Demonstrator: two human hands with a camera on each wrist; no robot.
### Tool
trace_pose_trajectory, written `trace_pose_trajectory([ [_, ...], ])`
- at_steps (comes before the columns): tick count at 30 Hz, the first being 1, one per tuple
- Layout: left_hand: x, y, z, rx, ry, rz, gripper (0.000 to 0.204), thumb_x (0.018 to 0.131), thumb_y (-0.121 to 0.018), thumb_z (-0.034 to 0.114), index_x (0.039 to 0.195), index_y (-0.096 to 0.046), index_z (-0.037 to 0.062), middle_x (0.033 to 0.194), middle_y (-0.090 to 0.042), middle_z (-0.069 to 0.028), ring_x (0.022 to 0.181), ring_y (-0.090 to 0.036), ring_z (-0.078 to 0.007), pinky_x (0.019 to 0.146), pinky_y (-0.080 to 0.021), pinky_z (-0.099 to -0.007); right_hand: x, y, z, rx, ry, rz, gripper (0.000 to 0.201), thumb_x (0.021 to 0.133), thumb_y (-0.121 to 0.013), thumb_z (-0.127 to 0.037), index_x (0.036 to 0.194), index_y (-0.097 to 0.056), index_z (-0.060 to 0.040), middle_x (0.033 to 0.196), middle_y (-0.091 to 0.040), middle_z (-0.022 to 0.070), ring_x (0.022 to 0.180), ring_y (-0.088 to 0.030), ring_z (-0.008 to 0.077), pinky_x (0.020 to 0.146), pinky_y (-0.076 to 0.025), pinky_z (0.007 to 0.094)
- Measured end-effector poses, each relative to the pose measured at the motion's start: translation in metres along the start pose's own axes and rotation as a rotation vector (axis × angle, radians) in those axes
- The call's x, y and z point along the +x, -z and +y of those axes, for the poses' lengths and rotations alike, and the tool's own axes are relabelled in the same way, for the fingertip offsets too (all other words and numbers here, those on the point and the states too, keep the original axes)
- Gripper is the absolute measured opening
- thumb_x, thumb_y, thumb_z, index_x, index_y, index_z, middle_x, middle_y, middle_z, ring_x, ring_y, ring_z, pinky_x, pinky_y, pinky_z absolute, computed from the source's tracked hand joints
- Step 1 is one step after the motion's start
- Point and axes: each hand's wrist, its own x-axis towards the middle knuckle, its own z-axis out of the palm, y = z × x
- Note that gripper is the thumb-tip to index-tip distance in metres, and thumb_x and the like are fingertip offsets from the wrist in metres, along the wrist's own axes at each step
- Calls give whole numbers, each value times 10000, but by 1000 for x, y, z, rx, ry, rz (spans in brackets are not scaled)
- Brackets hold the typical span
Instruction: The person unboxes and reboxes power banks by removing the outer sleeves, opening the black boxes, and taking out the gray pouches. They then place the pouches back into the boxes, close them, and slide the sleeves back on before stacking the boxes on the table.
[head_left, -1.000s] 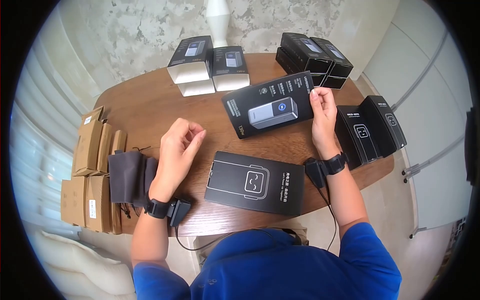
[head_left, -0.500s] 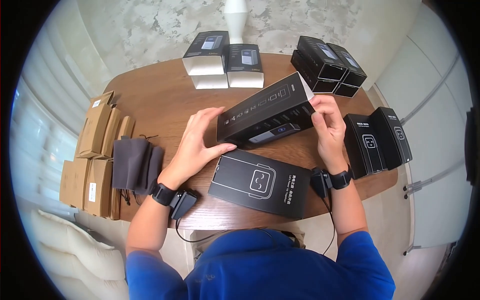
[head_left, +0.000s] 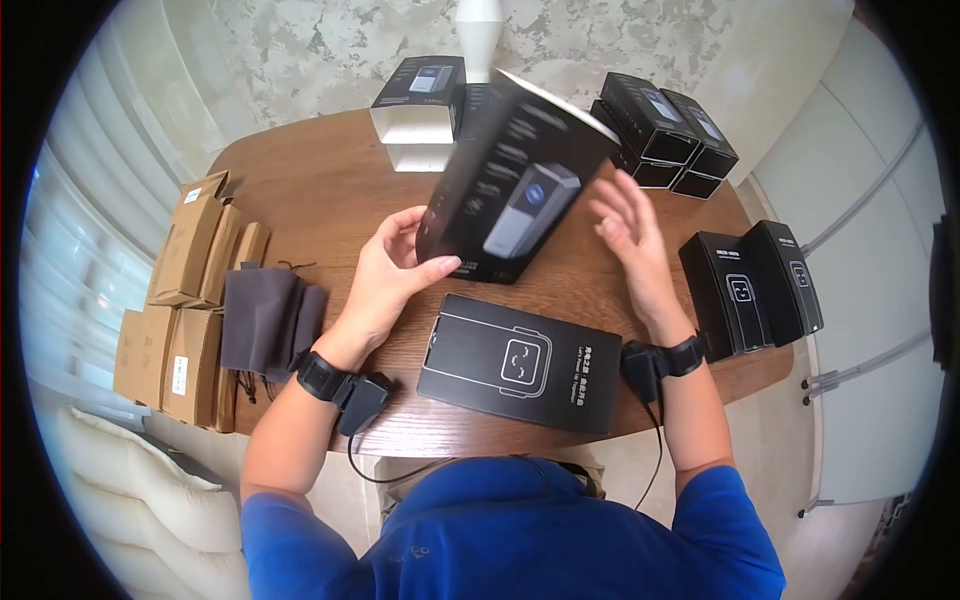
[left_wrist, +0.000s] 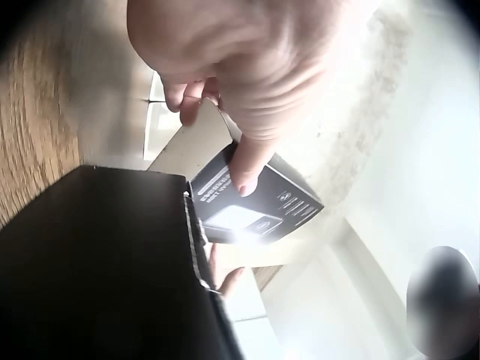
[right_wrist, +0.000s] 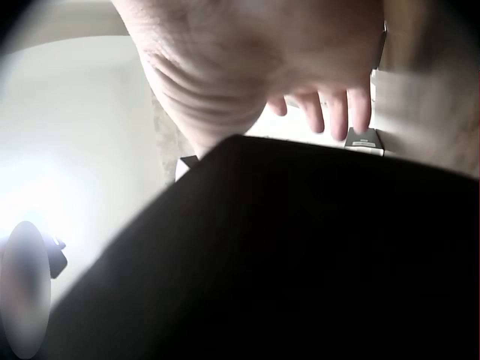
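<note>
My left hand (head_left: 393,275) grips the lower left corner of a black printed carton sleeve (head_left: 510,190), thumb on its front face. The sleeve is tilted above the table and pictures a silver device; its white inner edge shows at the top. In the left wrist view the thumb presses the sleeve's printed face (left_wrist: 255,206). Just off the sleeve's right side is my right hand (head_left: 635,235), fingers extended and holding nothing. Below the sleeve, a flat black box (head_left: 518,362) with a line-drawn smiling face lies on the wooden table (head_left: 290,170).
Black sleeves with white insides (head_left: 415,105) stand at the back, partly hidden by the raised one. Stacked black boxes (head_left: 655,125) sit back right, smiley boxes (head_left: 740,285) at right. Brown cardboard boxes (head_left: 180,290) and a dark grey drawstring pouch (head_left: 262,315) are at left.
The sleeve has passed from my right hand to my left and turned more upright. My left hand came forward to its lower corner; the right hand has let go.
</note>
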Motion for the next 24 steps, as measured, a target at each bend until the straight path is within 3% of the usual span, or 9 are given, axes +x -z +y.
trace_pose_trajectory([
  [3, 0, -2, -3, -191, 75, -36, 580, 790, -740, 33, 1260, -408, -36, 1093, -605, -109, 1025, -587, -152, 947, -467, -289, -4, -10, 6, 0, -70, -143, 812, 874, -671, -230, 1482, -160, -63, 1453, -316, 228, 1321, -374, 310, 1066, -357, 398],
  [5, -3, -6, -5, -214, 97, -57, 571, 791, -737, 29, 1251, -403, -29, 1088, -607, -117, 1019, -587, -148, 931, -478, -286, -8, -15, 9, -26, -153, -338, 826, 871, -677, -214, 1486, -147, -66, 1461, -298, 236, 1342, -351, 325, 1074, -345, 416],
  [9, -7, -16, -15, -134, 112, -120, 564, 794, -736, 30, 1239, -392, -15, 1111, -557, -113, 992, -586, -134, 870, -510, -271, -12, -21, 9, -1, -223, -417, 807, 866, -686, -208, 1462, -176, -16, 1443, -343, 176, 1336, -363, 263, 1083, -330, 393],
  [13, -6, -19, -24, -177, 116, -130, 559, 835, -726, 131, 1256, -388, -13, 1157, -502, -97, 932, -565, -129, 870, -486, -277, -11, -21, 8, 95, -258, -301, 714, 851, -701, -225, 1400, -316, 19, 1360, -450, 131, 1250, -446, 214, 1067, -341, 365],
  [14, -6, -19, -26, -95, 104, -111, 536, 886, -679, 243, 1262, -392, -9, 1119, -510, -84, 897, -555, -130, 852, -471, -270, -8, -18, 10, 111, -282, -272, 656, 871, -673, -253, 1383, -357, 8, 1340, -475, 121, 1230, -460, 210, 1053, -351, 357],
  [15, -6, -17, -29, -96, 91, -109, 536, 886, -679, 243, 1262, -392, -9, 1119, -510, -84, 897, -555, -130, 852, -471, -270, -9, -18, 7, 171, -228, -237, 608, 907, -627, -303, 1373, -374, -4, 1321, -492, 116, 1222, -468, 217, 1031, -384, 377],
  [17, -3, -11, -37, -64, 196, -157, 420, 958, -562, 284, 1258, -412, 31, 1112, -536, -81, 915, -560, -122, 822, -477, -266, 4, -11, 2, 279, -310, -157, 568, 932, -590, -331, 1358, -395, -10, 1304, -507, 121, 1192, -502, 225, 982, -441, 391],
  [19, 0, -7, -41, -59, 176, -160, 388, 976, -528, 288, 1254, -422, 40, 1094, -546, -85, 886, -565, -126, 810, -474, -257, 31, -5, -3, 229, -309, -151, 540, 968, -495, -402, 1270, -458, 44, 1127, -616, 185, 972, -653, 262, 792, -578, 324],
  [24, 3, -5, -43, -43, 181, -261, 353, 978, -522, 295, 1213, -459, 38, 1033, -570, -64, 868, -561, -115, 779, -469, -244, 107, -17, -32, 56, -428, -158, 521, 950, -510, -459, 1235, -510, -23, 1026, -650, 130, 841, -670, 196, 687, -587, 263],
])
